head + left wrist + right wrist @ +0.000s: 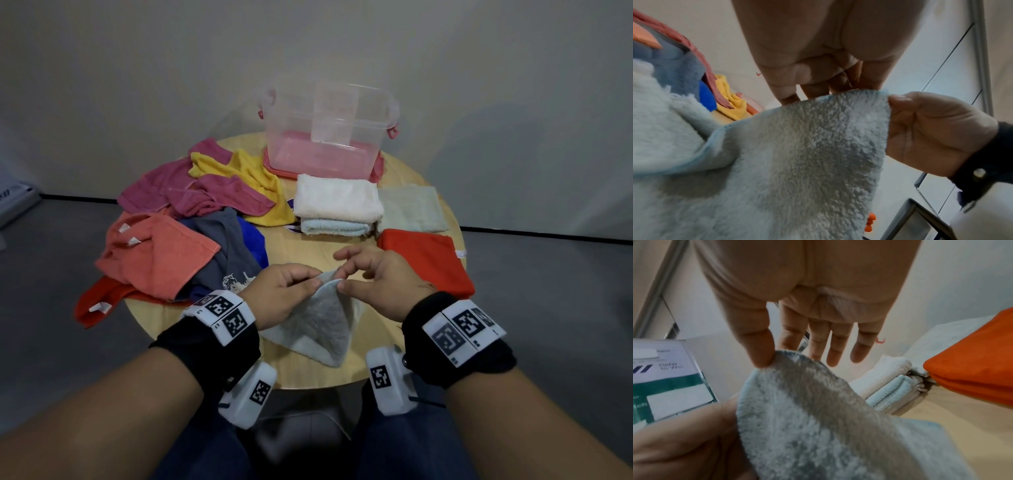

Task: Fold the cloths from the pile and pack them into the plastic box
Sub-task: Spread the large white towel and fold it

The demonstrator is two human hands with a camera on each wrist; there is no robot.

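Both the left hand (279,291) and the right hand (375,279) pinch one raised corner of a fluffy pale-blue cloth (317,329), which drapes onto the round wooden bench (416,174) nearer the person than the clear plastic box (329,137).

I count: 1 plastic box (329,137) | 4 folded cloths (337,198) | 1 fluffy cloth (318,325) held | 2 hands (281,291) | loose pile (191,219), count unclear
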